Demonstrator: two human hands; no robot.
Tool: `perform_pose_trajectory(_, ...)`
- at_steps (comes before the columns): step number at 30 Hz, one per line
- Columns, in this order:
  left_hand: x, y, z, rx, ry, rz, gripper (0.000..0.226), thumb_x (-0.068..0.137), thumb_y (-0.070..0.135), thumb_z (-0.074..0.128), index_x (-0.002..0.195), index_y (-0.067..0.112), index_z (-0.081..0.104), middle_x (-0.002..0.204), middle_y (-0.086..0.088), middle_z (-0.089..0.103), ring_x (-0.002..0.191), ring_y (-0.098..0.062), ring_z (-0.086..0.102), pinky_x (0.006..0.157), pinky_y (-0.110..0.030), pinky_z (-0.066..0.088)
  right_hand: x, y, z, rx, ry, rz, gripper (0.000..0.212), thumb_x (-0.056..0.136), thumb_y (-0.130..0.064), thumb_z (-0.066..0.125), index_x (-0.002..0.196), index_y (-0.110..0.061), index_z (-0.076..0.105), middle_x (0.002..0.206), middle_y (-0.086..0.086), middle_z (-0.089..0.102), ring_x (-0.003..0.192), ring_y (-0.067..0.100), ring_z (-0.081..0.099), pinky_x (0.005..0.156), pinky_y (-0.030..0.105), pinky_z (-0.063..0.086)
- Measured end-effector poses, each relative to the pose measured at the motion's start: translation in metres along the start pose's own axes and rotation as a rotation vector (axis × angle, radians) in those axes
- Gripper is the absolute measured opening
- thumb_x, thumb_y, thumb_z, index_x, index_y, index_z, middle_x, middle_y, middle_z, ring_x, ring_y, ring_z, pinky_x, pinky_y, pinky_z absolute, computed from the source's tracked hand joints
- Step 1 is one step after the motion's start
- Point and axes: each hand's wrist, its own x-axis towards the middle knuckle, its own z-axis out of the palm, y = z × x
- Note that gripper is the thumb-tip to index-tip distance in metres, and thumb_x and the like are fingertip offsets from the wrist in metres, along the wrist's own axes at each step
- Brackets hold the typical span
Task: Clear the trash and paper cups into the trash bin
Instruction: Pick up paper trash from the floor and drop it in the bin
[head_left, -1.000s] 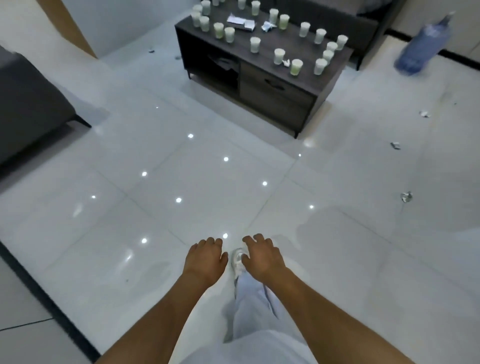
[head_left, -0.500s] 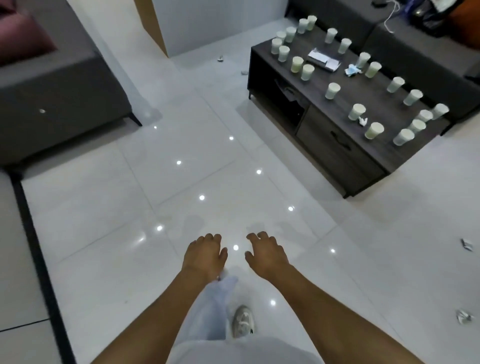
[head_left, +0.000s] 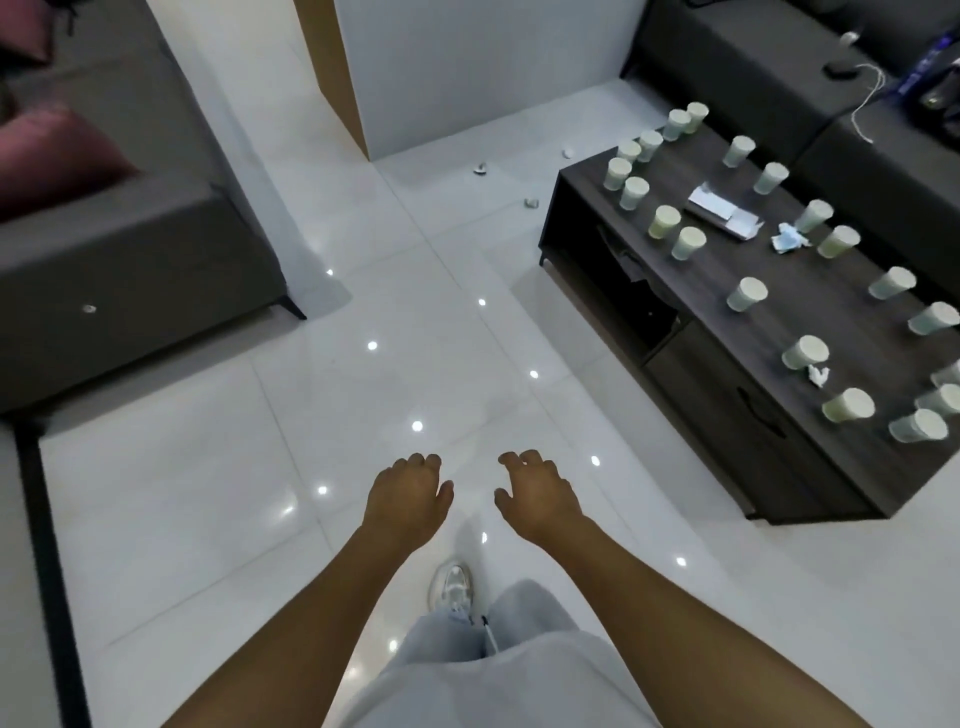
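Two bare forearms reach out low over a glossy white tiled floor (head_left: 208, 493) that mirrors small round ceiling lights. The left hand (head_left: 408, 499) hangs palm down with fingers loosely curled, gripping nothing; the right hand (head_left: 537, 496) matches it, fingers softly bent and empty. Both are well apart from any cup. Below them show pale loose trousers (head_left: 467, 670) and one white sneaker (head_left: 451, 584) on the tile.

To the right stands a low dark wood-grain coffee table (head_left: 831, 322), rectangular, with an open shelf at its near-left end and a drawer front with a curved pull. Scattered over its matte top are about twenty paper cups (head_left: 747, 294), tapered cylinders in pale white or faint green, all upright and mostly separate, with a tighter cluster at the far-left corner. Among them lie flat pale paper sheets (head_left: 722, 210), a crumpled blue-and-white wad (head_left: 789, 241) just beside them, and a small white crumpled scrap (head_left: 819, 375) close to a cup near the front edge.

On the floor beyond the table's far-left corner sit small crumpled scraps (head_left: 480, 168), near the base of a white wall with a tan wooden edge. A grey upholstered sofa (head_left: 130, 249) with a dusky pink cushion (head_left: 52, 156) fills the left side; another dark sofa (head_left: 753, 62) lies behind the table. No bin is visible.
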Motion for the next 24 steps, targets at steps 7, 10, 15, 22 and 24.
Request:
perform_pose_trajectory(7,0.142,-0.023,-0.071,-0.017,0.002,-0.015,0.039,0.098,0.04,0.036,0.125,0.013,0.048,0.116,-0.005,0.058,0.104,-0.024,0.055,0.086,-0.033,0.044,0.133,-0.024,-0.085,0.02,-0.018,-0.014,0.047,0.097,-0.028,0.046,0.142,-0.02,0.036,0.142,0.007,0.039,0.124,0.029,0.042,0.097,0.039,0.041)
perform_pose_trajectory(10,0.218,-0.03,-0.101,-0.038,0.015,-0.031,0.039,0.098,0.038,0.037,0.125,0.013,0.049,0.116,-0.006,0.057,0.105,-0.024,0.055,0.085,-0.033,0.043,0.203,-0.026,-0.124,0.012,-0.022,-0.027,0.043,0.096,-0.027,0.046,0.138,-0.019,0.039,0.139,0.007,0.04,0.122,0.029,0.043,0.095,0.039,0.042)
perform_pose_trajectory(15,0.346,-0.033,-0.166,-0.044,-0.006,-0.053,0.04,0.098,0.038,0.037,0.128,0.013,0.047,0.117,-0.006,0.057,0.105,-0.025,0.055,0.084,-0.033,0.044,0.322,-0.032,-0.209,0.021,-0.018,-0.028,0.047,0.096,-0.026,0.046,0.142,-0.019,0.035,0.142,0.009,0.037,0.126,0.03,0.04,0.097,0.04,0.038)
perform_pose_trajectory(22,0.487,-0.045,-0.249,-0.063,-0.015,-0.059,0.041,0.098,0.038,0.036,0.13,0.014,0.046,0.119,-0.005,0.056,0.107,-0.025,0.054,0.084,-0.033,0.043,0.453,-0.047,-0.314,0.027,0.001,-0.016,0.047,0.096,-0.028,0.046,0.141,-0.019,0.036,0.141,0.008,0.038,0.124,0.029,0.041,0.094,0.039,0.04)
perform_pose_trajectory(24,0.529,-0.053,-0.267,-0.065,-0.019,-0.056,0.04,0.098,0.038,0.036,0.128,0.014,0.047,0.118,-0.005,0.056,0.106,-0.025,0.054,0.084,-0.033,0.044,0.491,-0.053,-0.337,0.035,-0.008,-0.003,0.047,0.096,-0.028,0.046,0.142,-0.019,0.036,0.141,0.008,0.038,0.124,0.029,0.041,0.094,0.039,0.04)
